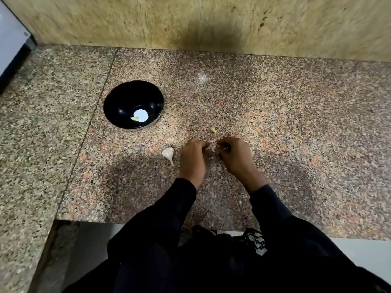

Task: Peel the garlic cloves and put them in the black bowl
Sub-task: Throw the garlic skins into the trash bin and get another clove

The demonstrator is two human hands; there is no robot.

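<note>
Setting: kitchen, likely domestic. Evidence: speckled granite bench (275,106) against a beige stone-tiled wall (148,20); black bowl (118,102) and garlic bulb (168,153) on it; grey appliance edge (10,45) far left.

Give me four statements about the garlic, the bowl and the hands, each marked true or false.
1. Both hands, left hand and right hand, hold a garlic clove between them. True.
2. The black bowl lies upside down. False: it stands upright, with a pale piece inside.
3. The garlic bulb lies on the counter left of the left hand. True.
4. The bulb sits inside the bowl. False: it lies on the counter, apart from the bowl.
</note>
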